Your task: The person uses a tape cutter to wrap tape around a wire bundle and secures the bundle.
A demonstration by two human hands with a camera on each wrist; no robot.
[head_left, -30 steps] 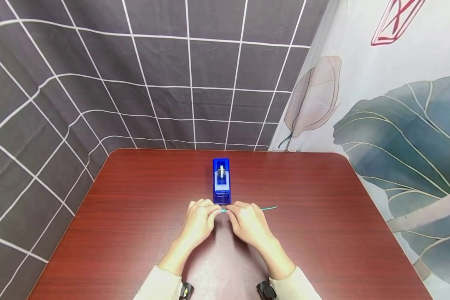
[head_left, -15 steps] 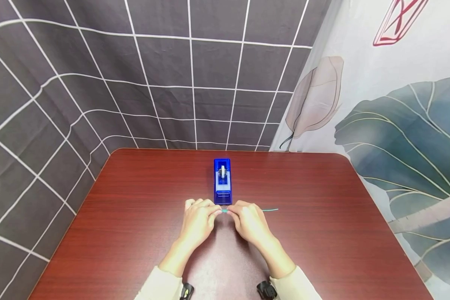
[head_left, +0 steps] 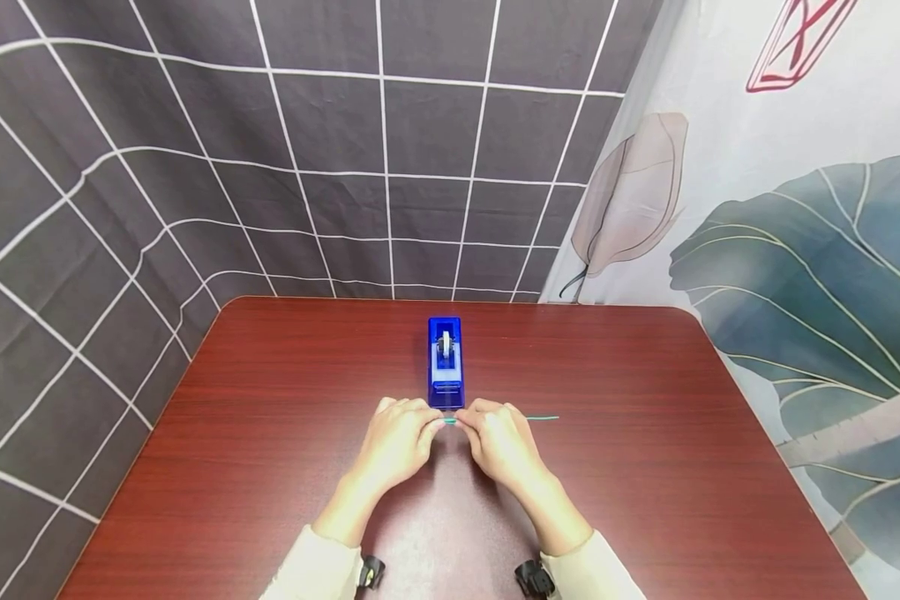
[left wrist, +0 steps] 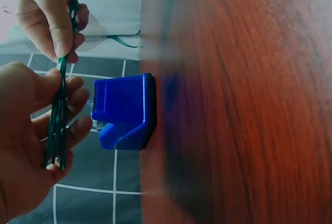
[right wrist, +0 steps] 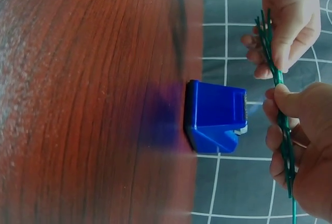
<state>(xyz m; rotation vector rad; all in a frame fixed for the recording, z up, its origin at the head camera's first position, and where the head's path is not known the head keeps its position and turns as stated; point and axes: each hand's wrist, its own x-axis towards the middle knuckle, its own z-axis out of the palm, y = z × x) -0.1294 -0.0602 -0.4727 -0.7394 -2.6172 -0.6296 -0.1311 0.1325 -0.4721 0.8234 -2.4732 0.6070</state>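
A bundle of thin green wire-like strands (head_left: 450, 421) is stretched between my two hands near the middle of the table. My left hand (head_left: 395, 442) pinches it between thumb and fingers, and loose strand ends (left wrist: 56, 146) lie across that palm in the left wrist view. My right hand (head_left: 504, 442) pinches the bundle just beside the left fingertips. From the right hand one strand end (head_left: 543, 417) sticks out to the right. In the right wrist view the strands (right wrist: 285, 141) run along the right hand's fingers. Whether they are wire or cord I cannot tell.
Just beyond the hands stands a blue tape dispenser (head_left: 446, 375) with a small roll (head_left: 445, 343) in it. The brown wooden table (head_left: 307, 358) ends at a grey checked curtain (head_left: 427, 208). A leaf-patterned curtain (head_left: 765, 133) hangs at the right.
Both hands stay almost in place, still pinching the strands. The strand end at the right has shifted slightly outward and lower. The head view has moved very slightly.
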